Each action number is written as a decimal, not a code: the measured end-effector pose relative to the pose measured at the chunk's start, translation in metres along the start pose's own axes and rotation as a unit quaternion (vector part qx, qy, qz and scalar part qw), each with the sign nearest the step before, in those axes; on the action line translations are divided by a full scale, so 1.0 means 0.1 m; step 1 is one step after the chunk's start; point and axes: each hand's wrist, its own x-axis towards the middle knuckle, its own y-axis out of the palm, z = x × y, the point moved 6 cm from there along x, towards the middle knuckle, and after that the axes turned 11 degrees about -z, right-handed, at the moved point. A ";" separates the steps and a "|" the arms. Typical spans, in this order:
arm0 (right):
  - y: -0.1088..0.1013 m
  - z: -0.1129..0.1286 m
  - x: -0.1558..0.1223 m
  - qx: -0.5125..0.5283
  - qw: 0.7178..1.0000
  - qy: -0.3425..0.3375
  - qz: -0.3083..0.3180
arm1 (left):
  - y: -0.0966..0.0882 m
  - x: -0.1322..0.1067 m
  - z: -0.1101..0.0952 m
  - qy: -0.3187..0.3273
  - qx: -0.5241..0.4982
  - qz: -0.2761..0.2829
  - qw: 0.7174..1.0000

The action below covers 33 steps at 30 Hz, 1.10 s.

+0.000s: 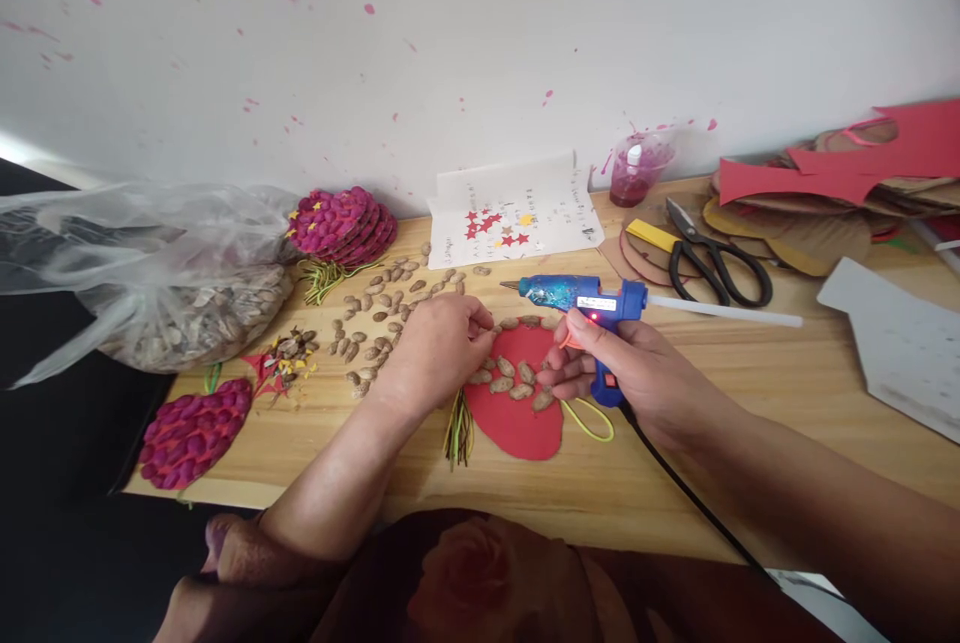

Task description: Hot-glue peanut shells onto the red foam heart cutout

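Observation:
My right hand [645,358] is wrapped round the grip of a blue hot glue gun [559,293], its nozzle pointing left above the red oval cutout [517,433]. A red light glows on the gun, and a white glue stick [724,310] sticks out behind. Brown, shell-like pieces [521,390] lie in rows on the cutout, which has a yarn tassel [458,433] and a yellow-green loop [600,431]. My left hand [439,348] rests by the cutout's upper left edge, fingers curled and pressed together; what they hold, if anything, is hidden.
Loose brown pieces [386,300] are scattered left. Beyond are a plastic bag [187,313], stacked magenta-covered pieces [341,223] and another one [196,433]. A paper sheet with stars [555,238], a cup [634,173], black-handled scissors [720,263] and cardboard scraps [817,218] lie behind; a cord [697,498] trails right.

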 end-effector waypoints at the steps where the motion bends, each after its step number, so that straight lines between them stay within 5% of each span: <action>1: 0.00 0.00 0.00 -0.002 1.000 -0.001 0.000 | 0.00 0.00 -0.01 0.004 0.004 -0.001 1.000; 15: 0.02 0.04 -0.03 -0.007 1.000 0.000 -0.008 | 0.03 0.02 -0.02 0.020 0.025 -0.010 0.999; 25: 0.02 0.02 -0.03 0.000 1.000 0.002 -0.008 | -0.04 -0.03 0.16 -0.010 -0.091 -0.032 0.995; 33: 0.03 0.04 -0.02 -0.002 1.000 0.004 -0.004 | -0.03 -0.04 0.12 -0.001 -0.070 -0.043 0.997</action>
